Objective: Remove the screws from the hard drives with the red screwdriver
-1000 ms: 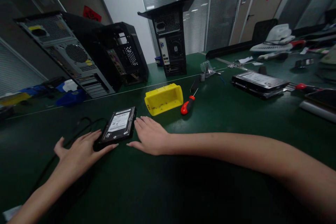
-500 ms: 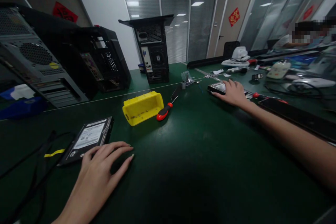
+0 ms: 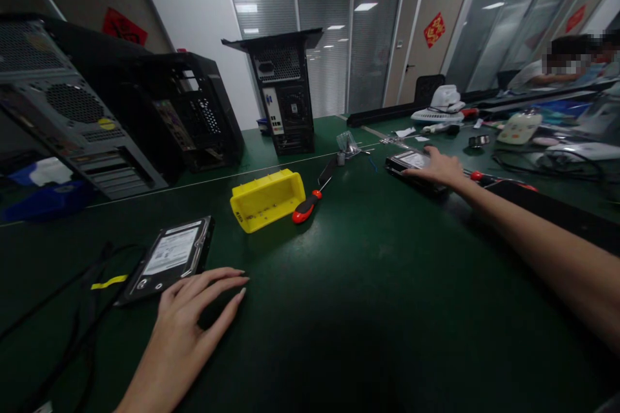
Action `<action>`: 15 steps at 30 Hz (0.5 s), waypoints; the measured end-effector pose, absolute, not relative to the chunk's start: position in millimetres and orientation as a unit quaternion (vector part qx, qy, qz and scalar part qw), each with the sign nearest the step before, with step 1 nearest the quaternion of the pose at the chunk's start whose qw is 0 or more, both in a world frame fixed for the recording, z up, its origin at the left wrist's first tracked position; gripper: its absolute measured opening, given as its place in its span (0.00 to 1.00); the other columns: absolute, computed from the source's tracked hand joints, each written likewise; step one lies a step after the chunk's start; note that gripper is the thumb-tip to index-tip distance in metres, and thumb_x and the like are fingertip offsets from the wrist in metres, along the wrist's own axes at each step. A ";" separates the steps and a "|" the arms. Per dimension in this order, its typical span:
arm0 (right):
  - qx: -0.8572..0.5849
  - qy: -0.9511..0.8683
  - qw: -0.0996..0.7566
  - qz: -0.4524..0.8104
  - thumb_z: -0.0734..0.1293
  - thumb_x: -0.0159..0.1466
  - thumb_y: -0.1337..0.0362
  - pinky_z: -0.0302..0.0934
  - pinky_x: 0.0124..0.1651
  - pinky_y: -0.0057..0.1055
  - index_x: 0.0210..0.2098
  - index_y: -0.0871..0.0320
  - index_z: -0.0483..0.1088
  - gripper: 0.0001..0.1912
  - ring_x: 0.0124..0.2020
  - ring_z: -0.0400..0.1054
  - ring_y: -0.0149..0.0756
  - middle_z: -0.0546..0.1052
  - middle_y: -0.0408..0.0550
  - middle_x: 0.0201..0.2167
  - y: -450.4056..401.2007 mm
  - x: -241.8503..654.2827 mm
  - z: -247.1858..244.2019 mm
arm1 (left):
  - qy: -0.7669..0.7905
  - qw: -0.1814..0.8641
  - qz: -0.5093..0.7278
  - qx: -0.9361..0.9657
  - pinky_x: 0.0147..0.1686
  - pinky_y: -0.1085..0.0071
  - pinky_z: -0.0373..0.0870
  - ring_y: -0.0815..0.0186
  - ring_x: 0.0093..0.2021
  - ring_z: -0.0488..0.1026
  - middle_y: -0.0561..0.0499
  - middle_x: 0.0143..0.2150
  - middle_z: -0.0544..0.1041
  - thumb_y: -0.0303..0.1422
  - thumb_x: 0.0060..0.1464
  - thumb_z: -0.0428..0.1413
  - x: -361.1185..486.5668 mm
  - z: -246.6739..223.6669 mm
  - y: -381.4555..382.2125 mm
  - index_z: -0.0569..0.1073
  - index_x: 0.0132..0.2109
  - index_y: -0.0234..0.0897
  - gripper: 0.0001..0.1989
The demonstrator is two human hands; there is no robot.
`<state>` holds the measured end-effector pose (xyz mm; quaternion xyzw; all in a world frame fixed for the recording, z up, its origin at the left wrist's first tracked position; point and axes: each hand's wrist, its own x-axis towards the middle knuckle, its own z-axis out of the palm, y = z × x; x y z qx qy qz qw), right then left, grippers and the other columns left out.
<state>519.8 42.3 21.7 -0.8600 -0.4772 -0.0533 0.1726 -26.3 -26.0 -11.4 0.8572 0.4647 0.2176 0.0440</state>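
My left hand (image 3: 186,316) lies on the green table with its fingers loosely spread and nothing in them. Just beyond its knuckles is a hard drive (image 3: 172,251) with a white label, lying flat. At the far right my right arm reaches out, and my right hand (image 3: 438,168) grips a second hard drive (image 3: 409,160), thumb on the near side and fingers over the far part. Some fingertips there are hidden. Between the hands, a red and black screwdriver (image 3: 307,206) leans by a yellow bin (image 3: 268,200) holding small screws.
Computer cases (image 3: 285,97) stand along the back and left. Black cables (image 3: 92,310) lie at the left. Another screwdriver (image 3: 498,179) and a long dark panel (image 3: 557,213) lie beside my right forearm. A person (image 3: 547,71) sits at the far right.
My right hand has shifted slightly right on the hard drive, and its fingers have closed around it. The left hand stays nearly still. The view has turned slightly.
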 end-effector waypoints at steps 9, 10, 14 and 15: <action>-0.749 -0.612 0.254 0.024 0.67 0.49 0.37 0.63 0.49 0.46 0.65 0.54 0.51 0.51 0.51 0.64 0.53 0.67 0.59 0.54 -27.3 395.9 33.1 | 0.410 0.406 0.304 0.758 0.54 0.53 0.69 0.51 0.63 0.61 0.46 0.69 0.54 0.46 0.58 0.52 6.9 -19.5 -53.1 0.50 0.67 0.54 0.33; -0.732 -0.627 0.260 0.059 0.68 0.48 0.38 0.63 0.49 0.47 0.65 0.52 0.50 0.52 0.51 0.63 0.52 0.67 0.57 0.54 -39.6 373.9 32.4 | 0.378 0.454 0.307 0.746 0.55 0.52 0.69 0.50 0.64 0.59 0.45 0.71 0.49 0.47 0.58 0.52 11.7 -24.5 -56.5 0.43 0.69 0.54 0.37; -0.662 -0.697 0.247 0.120 0.70 0.46 0.42 0.60 0.53 0.47 0.65 0.54 0.50 0.53 0.51 0.61 0.49 0.66 0.56 0.54 -75.8 301.9 26.8 | 0.296 0.560 0.255 0.731 0.57 0.49 0.67 0.50 0.66 0.56 0.45 0.71 0.44 0.51 0.57 0.51 28.1 -45.5 -62.2 0.21 0.66 0.54 0.49; -0.642 -0.717 0.243 0.122 0.71 0.46 0.44 0.60 0.53 0.46 0.65 0.56 0.51 0.53 0.51 0.61 0.48 0.66 0.56 0.55 -79.4 290.7 24.8 | 0.311 0.559 0.249 0.727 0.57 0.48 0.66 0.51 0.66 0.56 0.45 0.72 0.42 0.50 0.58 0.49 32.8 -48.4 -62.7 0.18 0.66 0.53 0.48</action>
